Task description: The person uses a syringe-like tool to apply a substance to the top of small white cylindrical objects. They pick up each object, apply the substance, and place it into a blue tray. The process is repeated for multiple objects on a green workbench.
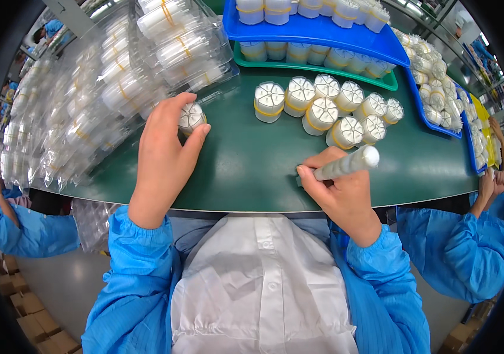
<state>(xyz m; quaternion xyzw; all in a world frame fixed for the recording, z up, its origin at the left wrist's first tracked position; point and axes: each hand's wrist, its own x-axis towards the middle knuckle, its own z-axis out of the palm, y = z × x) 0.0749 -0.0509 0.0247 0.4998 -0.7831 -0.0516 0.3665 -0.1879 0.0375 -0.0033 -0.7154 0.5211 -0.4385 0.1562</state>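
White apron point(263, 283) below the near edge of the green counter point(246, 171)
Clear packs point(95, 97) overlap at left; left hand point(166, 133) curls round a white cylinder point(191, 116) beside them, its base hidden; open green room, a blue tray point(322, 38) cut off above, standing cylinders point(322, 112); near the edge, right hand point(346, 194) grips a pale rod point(346, 165), tip hard to make out

The left hand point(165, 141) curls thumb and fingers around a cylinder point(191, 116) standing on the green desk point(240, 171), near clear bags point(95, 100) of banded rolls. The right hand point(343, 192) grips a thick, pale stick point(347, 164), tilted with its white end up. Beyond it stand loose cylinders point(322, 115) with yellow bands. Behind these, a blue tray point(317, 34) overlaps a green tray point(386, 82), both loaded. At right, a co-worker point(458, 248) in blue sleeves reaches to the desk's edge.
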